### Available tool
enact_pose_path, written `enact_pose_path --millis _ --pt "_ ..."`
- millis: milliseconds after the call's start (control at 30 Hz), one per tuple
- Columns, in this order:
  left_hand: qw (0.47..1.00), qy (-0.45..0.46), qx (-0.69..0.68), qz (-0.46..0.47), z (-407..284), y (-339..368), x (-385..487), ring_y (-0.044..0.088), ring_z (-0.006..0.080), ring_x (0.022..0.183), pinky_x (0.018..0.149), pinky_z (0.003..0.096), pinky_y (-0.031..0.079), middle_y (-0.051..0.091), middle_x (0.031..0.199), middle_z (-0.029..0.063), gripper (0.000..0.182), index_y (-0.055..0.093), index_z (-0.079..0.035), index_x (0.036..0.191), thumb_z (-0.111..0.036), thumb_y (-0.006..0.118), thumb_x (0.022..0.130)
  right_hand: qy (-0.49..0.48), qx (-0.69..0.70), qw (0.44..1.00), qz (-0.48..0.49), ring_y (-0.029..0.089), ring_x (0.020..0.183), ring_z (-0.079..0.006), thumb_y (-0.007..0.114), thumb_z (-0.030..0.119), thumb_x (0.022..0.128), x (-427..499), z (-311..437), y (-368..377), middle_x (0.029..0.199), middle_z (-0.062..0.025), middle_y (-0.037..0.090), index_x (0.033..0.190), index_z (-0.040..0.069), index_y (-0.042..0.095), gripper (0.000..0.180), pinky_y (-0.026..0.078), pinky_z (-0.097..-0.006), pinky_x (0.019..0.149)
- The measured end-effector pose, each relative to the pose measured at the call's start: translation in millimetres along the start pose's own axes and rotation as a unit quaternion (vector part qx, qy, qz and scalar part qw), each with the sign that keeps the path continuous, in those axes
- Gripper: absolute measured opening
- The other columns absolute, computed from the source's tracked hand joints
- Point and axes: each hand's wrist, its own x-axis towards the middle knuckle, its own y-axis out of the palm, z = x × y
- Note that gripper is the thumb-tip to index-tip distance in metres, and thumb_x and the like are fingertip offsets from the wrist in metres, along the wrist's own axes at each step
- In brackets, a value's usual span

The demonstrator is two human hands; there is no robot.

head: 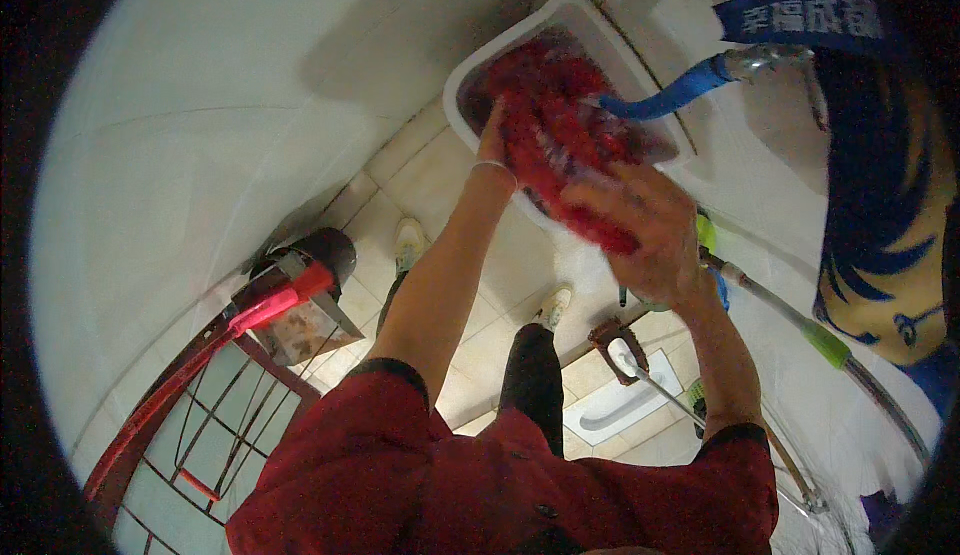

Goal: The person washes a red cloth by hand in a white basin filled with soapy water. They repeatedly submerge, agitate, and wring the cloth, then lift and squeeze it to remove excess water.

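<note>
Red, wet-looking cloth (551,116) lies bunched in a white washbasin (461,78), and part of it hangs over the near rim. At the basin's left side my left hand (496,134) grips the cloth, its fingers largely hidden by the fabric. My right hand (649,228), blurred, holds the cloth's near end above the front rim. From the metal tap (769,61) on the right wall, a blue hose (664,98) reaches over the basin, its tip against the cloth.
A pink-red broom handle (262,311) and a dustpan (296,322) stand at left near a framed glass door (202,420). A brush (622,356) is by a floor-level squat toilet (626,405). A green-collared pole (825,341) leans right, near a patterned towel (877,217).
</note>
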Motion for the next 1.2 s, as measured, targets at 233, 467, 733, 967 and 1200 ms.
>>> enact_pose_path --millis 233,467,733,967,1200 --pt "0.986 0.018 -0.036 0.159 32.8 5.6 3.2 0.056 0.0317 0.117 0.103 0.0461 0.045 0.058 0.129 0.0132 0.060 0.049 -0.008 0.136 -0.051 0.053 0.094 -0.120 -0.066 0.988 0.073 0.056 0.085 -0.0210 0.063 0.018 0.071 -18.2 62.4 -54.5 0.100 -0.0006 0.058 0.101 0.020 0.066 0.031 0.050 -0.0347 0.075" --pt "0.993 -0.036 0.079 0.076 38.6 -4.5 5.8 0.061 0.0301 0.108 0.097 0.0441 0.049 0.064 0.120 0.0127 0.047 0.055 -0.005 0.128 -0.037 0.056 0.093 -0.153 -0.064 0.978 0.124 0.053 0.089 -0.0198 0.062 0.023 0.073 -44.8 56.1 -34.8 0.103 0.0008 0.056 0.103 0.022 0.062 0.031 0.048 -0.0334 0.078" --pt "0.967 0.125 -0.058 0.214 11.2 27.1 -35.0 0.061 0.0308 0.106 0.095 0.0438 0.049 0.065 0.114 0.0120 0.043 0.058 -0.004 0.122 -0.029 0.061 0.087 -0.128 -0.066 0.988 0.047 0.054 0.093 -0.0236 0.069 0.018 0.068 -75.5 7.3 -28.1 0.110 0.0019 0.059 0.110 0.027 0.065 0.044 0.050 -0.0364 0.082" --pt "0.971 0.138 0.105 0.163 -24.3 70.3 -74.6 0.060 0.0320 0.105 0.094 0.0440 0.049 0.066 0.113 0.0122 0.042 0.058 -0.004 0.119 -0.026 0.063 0.085 0.074 -0.017 0.997 -0.017 0.052 0.117 -0.0380 0.064 -0.003 0.061 -53.1 -75.6 -9.3 0.122 -0.0126 0.059 0.110 0.014 0.062 0.053 0.041 -0.0478 0.104" --pt "0.724 0.255 0.636 0.074 56.7 65.9 -55.1 0.063 0.0346 0.098 0.089 0.0431 0.050 0.067 0.104 0.0179 0.030 0.064 -0.006 0.104 -0.021 0.065 0.079 0.267 0.442 0.857 0.002 0.048 0.127 -0.0378 0.077 0.035 0.076 13.3 -77.1 14.8 0.137 -0.0240 0.048 0.141 -0.004 0.038 0.086 0.035 -0.0439 0.110"
